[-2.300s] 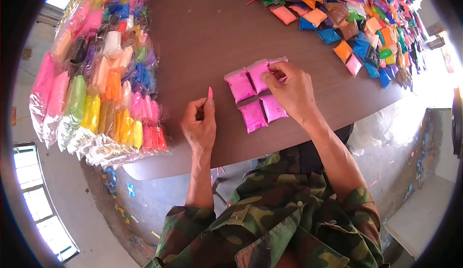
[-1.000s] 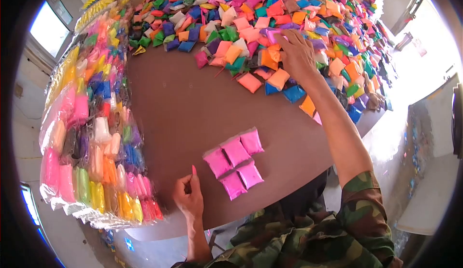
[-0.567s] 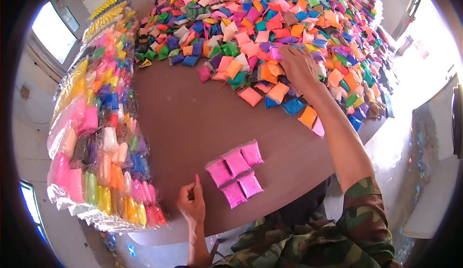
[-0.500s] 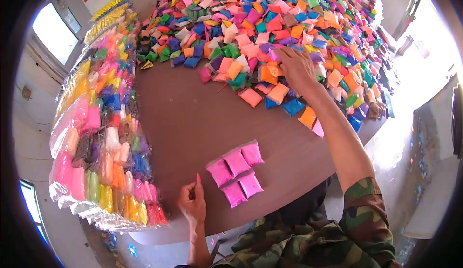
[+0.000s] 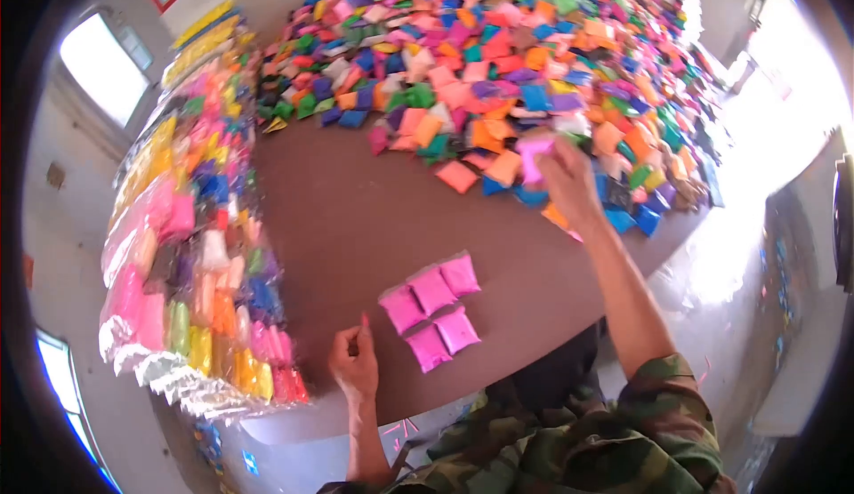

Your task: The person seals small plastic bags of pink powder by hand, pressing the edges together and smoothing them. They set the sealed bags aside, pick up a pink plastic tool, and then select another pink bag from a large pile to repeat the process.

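My right hand (image 5: 571, 181) is closed on a pink packet (image 5: 532, 160), held up at the near edge of a large heap of coloured packets (image 5: 498, 76). My left hand (image 5: 354, 365) stays at the near side of the brown table (image 5: 311, 218), fingers curled in. A thin reddish tip (image 5: 365, 320) sticks up from it; what the fingers hold, if anything, I cannot tell. Just right of that hand, several pink packets (image 5: 432, 289) lie flat, grouped close together in two rows.
Along the left side of the table runs a long stack of clear bags (image 5: 200, 254) with coloured packs inside, silvery at the near end. The rounded table edge (image 5: 534, 365) curves close to my body. A window (image 5: 105, 67) is at left, and bright light comes from the right.
My right hand has come out of the heap toward me, bringing a pink packet with it. The left hand and the grouped pink packets have kept their places.
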Motion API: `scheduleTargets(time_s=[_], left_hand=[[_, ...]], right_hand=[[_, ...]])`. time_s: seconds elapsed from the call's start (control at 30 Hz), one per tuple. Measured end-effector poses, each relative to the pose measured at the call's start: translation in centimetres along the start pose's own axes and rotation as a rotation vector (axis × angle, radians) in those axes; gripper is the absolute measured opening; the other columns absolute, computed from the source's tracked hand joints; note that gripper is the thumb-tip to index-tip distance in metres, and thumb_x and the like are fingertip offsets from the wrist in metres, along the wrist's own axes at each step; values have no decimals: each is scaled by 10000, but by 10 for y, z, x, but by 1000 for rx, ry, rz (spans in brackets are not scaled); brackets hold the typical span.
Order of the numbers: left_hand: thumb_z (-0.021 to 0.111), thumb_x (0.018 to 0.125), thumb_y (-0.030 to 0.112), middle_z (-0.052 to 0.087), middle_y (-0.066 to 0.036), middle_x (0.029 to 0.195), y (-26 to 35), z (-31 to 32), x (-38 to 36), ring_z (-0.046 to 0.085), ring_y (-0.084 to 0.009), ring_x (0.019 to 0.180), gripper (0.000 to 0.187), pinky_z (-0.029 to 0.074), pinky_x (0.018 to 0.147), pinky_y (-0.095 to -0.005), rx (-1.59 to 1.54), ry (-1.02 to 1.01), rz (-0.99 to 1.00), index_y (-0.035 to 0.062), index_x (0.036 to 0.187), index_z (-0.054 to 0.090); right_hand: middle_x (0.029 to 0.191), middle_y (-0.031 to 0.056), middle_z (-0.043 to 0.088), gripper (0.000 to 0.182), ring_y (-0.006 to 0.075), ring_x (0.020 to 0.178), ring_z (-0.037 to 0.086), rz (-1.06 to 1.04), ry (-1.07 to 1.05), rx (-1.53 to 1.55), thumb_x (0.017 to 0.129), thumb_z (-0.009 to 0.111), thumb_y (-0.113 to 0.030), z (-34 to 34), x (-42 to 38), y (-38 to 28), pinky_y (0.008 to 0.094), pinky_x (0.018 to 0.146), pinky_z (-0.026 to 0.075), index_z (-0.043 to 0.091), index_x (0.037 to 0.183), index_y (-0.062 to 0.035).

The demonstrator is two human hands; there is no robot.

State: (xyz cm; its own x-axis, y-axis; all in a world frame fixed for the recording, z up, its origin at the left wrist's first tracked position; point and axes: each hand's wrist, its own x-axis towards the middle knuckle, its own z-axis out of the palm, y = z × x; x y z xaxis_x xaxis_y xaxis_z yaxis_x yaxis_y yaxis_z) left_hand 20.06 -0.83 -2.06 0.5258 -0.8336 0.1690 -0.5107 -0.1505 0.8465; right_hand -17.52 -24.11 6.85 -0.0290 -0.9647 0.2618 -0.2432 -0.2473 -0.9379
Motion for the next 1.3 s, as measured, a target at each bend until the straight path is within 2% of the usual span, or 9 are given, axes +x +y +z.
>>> scheduleTargets(time_s=[0.03,0.1,0.17,0.37,0.5,0.63,0.93,1.03,1.3], left_hand=[[757,1010,184,697,-19,792,0,1,1,620,-89,722,179,503,658,-289,13,2,14,8,983,745],[755,1013,191,691,-12,791,1,1,3,613,-90,720,185,498,655,-289,35,5,49,10,980,742],[756,1012,193,686,-7,794,-8,1,5,606,-87,721,183,490,647,-286,16,-10,55,14,983,741],[718,1037,151,621,20,794,-23,1,10,530,-71,694,174,443,616,-274,-24,-35,97,-8,968,705],[711,1040,155,628,7,795,-24,2,12,539,-77,696,177,446,617,-275,-28,-19,143,-6,968,696],[706,1043,163,637,-1,797,-27,-1,17,557,-82,703,190,460,626,-277,3,-35,166,-10,967,692],[708,1037,174,653,-20,794,-25,3,15,570,-106,699,215,474,633,-299,122,30,252,-20,944,692],[714,1030,176,652,-26,790,-29,3,19,567,-116,707,216,475,641,-311,159,30,279,-24,952,697],[717,1037,185,648,-26,790,-28,1,19,563,-114,727,224,476,657,-309,165,18,264,-26,964,702]], right_hand=[[974,67,717,213,179,886,731,96,-11,373,1020,591,-149,4,-28,1,339,715,615,692,1181,-51],[1008,44,720,246,183,886,731,361,6,649,1045,581,-141,1,-77,4,301,685,610,694,1250,-63],[1048,63,731,260,194,921,740,460,8,811,1086,593,-177,1,-117,7,324,701,625,683,1303,-67],[1049,55,747,262,161,942,751,445,-8,775,1117,623,-251,4,-180,19,293,671,600,682,1276,-51],[986,50,742,188,114,823,707,395,-3,707,1105,629,-195,9,-192,30,270,609,547,707,1193,-48],[974,51,727,198,113,816,688,391,-19,620,1103,621,-190,16,-194,25,274,619,544,692,1156,-14],[1116,61,696,311,140,1008,703,364,-74,767,1051,683,-147,-2,-192,35,316,818,626,614,1320,-6],[1182,71,706,321,161,1069,713,429,-89,769,1057,686,-143,-3,-193,30,333,830,631,610,1339,-8],[1151,83,727,276,154,996,728,428,-82,740,1053,680,-99,2,-196,27,303,763,635,663,1306,10]])
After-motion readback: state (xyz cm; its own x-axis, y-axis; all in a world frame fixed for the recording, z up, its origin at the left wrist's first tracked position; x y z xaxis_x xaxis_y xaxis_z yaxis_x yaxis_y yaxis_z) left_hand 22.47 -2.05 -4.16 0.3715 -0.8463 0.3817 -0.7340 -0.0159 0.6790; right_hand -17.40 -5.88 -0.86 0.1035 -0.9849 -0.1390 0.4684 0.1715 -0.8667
